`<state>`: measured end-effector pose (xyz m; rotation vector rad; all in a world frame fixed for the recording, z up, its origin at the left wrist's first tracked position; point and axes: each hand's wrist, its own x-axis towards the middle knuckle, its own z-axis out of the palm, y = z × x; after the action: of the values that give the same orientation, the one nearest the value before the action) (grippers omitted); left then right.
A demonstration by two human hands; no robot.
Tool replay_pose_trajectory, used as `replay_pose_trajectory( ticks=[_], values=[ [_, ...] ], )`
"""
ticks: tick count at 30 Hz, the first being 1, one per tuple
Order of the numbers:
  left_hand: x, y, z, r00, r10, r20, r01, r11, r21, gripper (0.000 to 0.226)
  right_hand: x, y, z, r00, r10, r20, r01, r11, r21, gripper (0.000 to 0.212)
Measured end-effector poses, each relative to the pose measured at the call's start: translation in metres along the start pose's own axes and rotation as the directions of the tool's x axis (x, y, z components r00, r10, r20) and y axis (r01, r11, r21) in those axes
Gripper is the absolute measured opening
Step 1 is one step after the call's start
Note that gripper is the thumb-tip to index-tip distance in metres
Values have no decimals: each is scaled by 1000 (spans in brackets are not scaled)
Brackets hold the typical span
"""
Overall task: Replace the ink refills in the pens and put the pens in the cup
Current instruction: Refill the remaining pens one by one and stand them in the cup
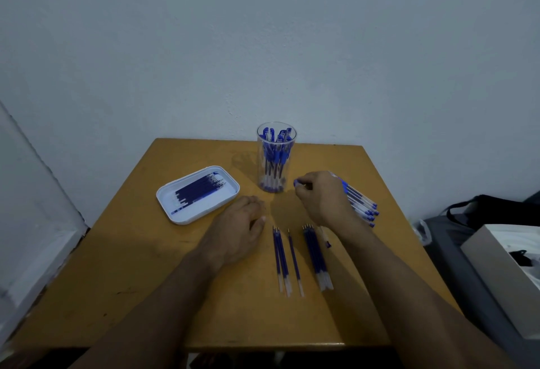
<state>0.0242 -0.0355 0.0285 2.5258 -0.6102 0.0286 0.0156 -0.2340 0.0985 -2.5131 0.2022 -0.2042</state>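
Observation:
A clear plastic cup (276, 161) full of blue-capped pens stands at the back middle of the table. My right hand (321, 196) hovers just right of it and pinches a pen, whose blue end (296, 183) sticks out past my fingers. A row of several blue pens (362, 205) lies behind that hand. My left hand (242, 222) rests flat on the table with relaxed fingers. Loose blue refills lie in front of my hands, three (285, 260) on the left and a bundle (317, 254) on the right. A white tray (175, 214) at the left holds more refills (198, 190).
The yellow-brown table (146, 281) stands against a pale wall. To the right, off the table, are a black bag (491, 208) and a light open box (508, 275). A small pen part (325, 237) lies by the refill bundle.

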Motion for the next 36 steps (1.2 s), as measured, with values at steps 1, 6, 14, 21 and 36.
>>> replay_pose_trajectory(
  ticks=[1,6,14,21,36],
  values=[
    [-3,-2,-2,1000,4,-10,-4,1000,-9,49,-5,-4,0,999,25,46,-32,988,150,22],
    [-18,-14,-8,985,42,-168,-59,993,-101,38,-30,-20,1,940,82,331,-298,670,680,16],
    [-36,-6,-22,984,-169,61,161,683,-712,37,-53,-20,24,918,108,382,-386,467,795,7],
    [-34,-6,-20,987,-91,136,158,745,-648,13,-57,-4,30,918,-3,398,-353,454,818,15],
    [-32,-9,-12,996,47,71,6,800,-600,21,-51,14,31,937,-132,324,-165,648,743,15]
  ],
)
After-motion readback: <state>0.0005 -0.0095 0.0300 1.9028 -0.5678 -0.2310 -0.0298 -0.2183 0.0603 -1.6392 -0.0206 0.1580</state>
